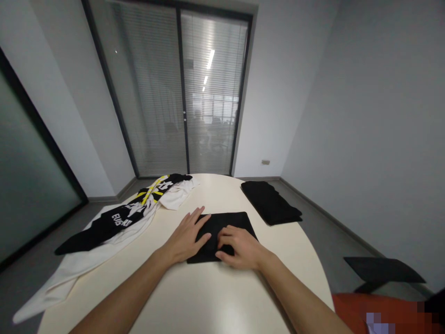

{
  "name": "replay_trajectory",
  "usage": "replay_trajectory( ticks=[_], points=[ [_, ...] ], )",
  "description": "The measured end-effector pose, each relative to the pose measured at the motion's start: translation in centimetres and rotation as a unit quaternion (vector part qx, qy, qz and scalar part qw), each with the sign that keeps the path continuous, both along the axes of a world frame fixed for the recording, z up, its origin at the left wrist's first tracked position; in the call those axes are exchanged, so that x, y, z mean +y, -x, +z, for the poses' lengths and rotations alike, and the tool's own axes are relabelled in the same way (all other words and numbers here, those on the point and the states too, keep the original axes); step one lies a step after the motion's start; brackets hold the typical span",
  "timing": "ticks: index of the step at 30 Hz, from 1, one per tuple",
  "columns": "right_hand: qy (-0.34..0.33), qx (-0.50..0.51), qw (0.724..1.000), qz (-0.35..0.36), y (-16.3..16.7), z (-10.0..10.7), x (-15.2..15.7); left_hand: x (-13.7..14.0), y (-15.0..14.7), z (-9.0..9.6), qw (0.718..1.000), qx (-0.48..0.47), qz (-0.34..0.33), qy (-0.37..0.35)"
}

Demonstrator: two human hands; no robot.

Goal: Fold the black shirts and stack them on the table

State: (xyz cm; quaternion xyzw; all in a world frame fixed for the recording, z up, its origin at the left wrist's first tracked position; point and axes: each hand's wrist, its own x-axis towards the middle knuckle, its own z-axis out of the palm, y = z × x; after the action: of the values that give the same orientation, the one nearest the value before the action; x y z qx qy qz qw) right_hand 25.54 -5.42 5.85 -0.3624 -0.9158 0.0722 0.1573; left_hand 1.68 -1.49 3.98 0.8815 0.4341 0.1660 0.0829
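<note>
Black folded rectangular cloth (216, 225), round cream tabletop (208, 297) beneath: we're resting left hand (187, 236) spread on its left, right hand (241, 248) curled on its right, pinch unclear. Probably smoothing; next move's likely needing even pressure.

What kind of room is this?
Probably a small office meeting room: a pale round-edged table, a glass partition with blinds, and plain walls.

Hands (187, 235) (243, 247) on cloth (219, 222) (folded, apparently).
</note>
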Motion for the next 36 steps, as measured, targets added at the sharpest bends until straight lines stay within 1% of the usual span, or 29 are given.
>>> replay_trajectory(
  ticks=[2,5,7,8,10,12,14,16,18,19,22,25,27,28,30,32,33,34,36],
  points=[
    [0.010,0.032,0.998,-0.044,0.2,0.3,-0.2,0.1,-0.2,-0.7,0.999,0.031,-0.015,0.026],
    [-0.015,0.064,0.986,-0.153,0.6,-0.1,-0.4,0.0,0.0,-1.2,0.997,0.057,-0.018,0.056],
    [-0.006,0.048,0.977,-0.208,0.6,-1.0,-0.3,-0.1,0.1,-1.1,0.996,0.059,-0.015,0.064],
    [0.012,0.030,0.975,-0.219,0.5,-1.5,-0.2,-0.2,0.1,-0.9,0.996,0.060,-0.014,0.067],
    [0.051,-0.001,0.976,-0.211,0.1,-2.3,0.2,-0.5,0.0,-0.6,0.995,0.064,-0.007,0.074],
    [0.067,-0.020,0.981,-0.181,-0.5,-2.5,0.7,-1.0,-0.3,-0.3,0.994,0.072,0.008,0.077],
    [0.055,-0.033,0.986,-0.152,-1.1,-2.0,1.0,-1.7,-0.7,-0.2,0.994,0.077,0.036,0.069],
    [0.029,-0.042,0.990,-0.129,-1.5,-1.0,1.0,-2.5,-1.2,0.1,0.993,0.081,0.064,0.054],
    [0.011,-0.038,0.993,-0.115,-1.7,0.0,0.7,-3.2,-1.5,0.6,0.992,0.089,0.080,0.039],
    [0.012,-0.030,0.993,-0.110,-1.7,0.3,0.5,-3.5,-1.7,1.0,0.991,0.096,0.082,0.034],
    [0.051,-0.010,0.994,-0.101,-2.0,0.7,-0.1,-4.2,-2.2,2.2,0.990,0.113,0.082,0.034],
    [0.094,-0.006,0.992,-0.087,-2.6,0.6,-0.1,-4.4,-2.7,3.2,0.989,0.103,0.090,0.060],
    [0.122,0.014,0.990,-0.074,-3.1,0.5,0.2,-4.1,-2.9,3.2,0.993,0.074,0.073,0.059],
    [0.133,0.031,0.988,-0.070,-3.4,0.5,0.3,-3.9,-2.9,3.0,0.996,0.052,0.050,0.046],
    [0.144,0.068,0.984,-0.079,-3.7,0.2,0.6,-3.3,-2.7,2.2,1.000,0.010,-0.022,0.012],
    [0.136,0.087,0.980,-0.112,-3.8,-0.3,0.8,-2.9,-2.3,1.1,0.996,-0.011,-0.091,0.001],
    [0.133,0.087,0.978,-0.138,-3.8,-0.8,0.9,-2.7,-2.2,0.6,0.993,-0.008,-0.114,0.010],
    [0.134,0.081,0.974,-0.164,-3.8,-1.3,1.1,-2.7,-2.1,0.1,0.992,-0.001,-0.127,0.025],
    [0.147,0.063,0.967,-0.200,-3.8,-2.3,1.4,-3.0,-2.1,-0.4,0.990,0.017,-0.129,0.050]
  ],
)
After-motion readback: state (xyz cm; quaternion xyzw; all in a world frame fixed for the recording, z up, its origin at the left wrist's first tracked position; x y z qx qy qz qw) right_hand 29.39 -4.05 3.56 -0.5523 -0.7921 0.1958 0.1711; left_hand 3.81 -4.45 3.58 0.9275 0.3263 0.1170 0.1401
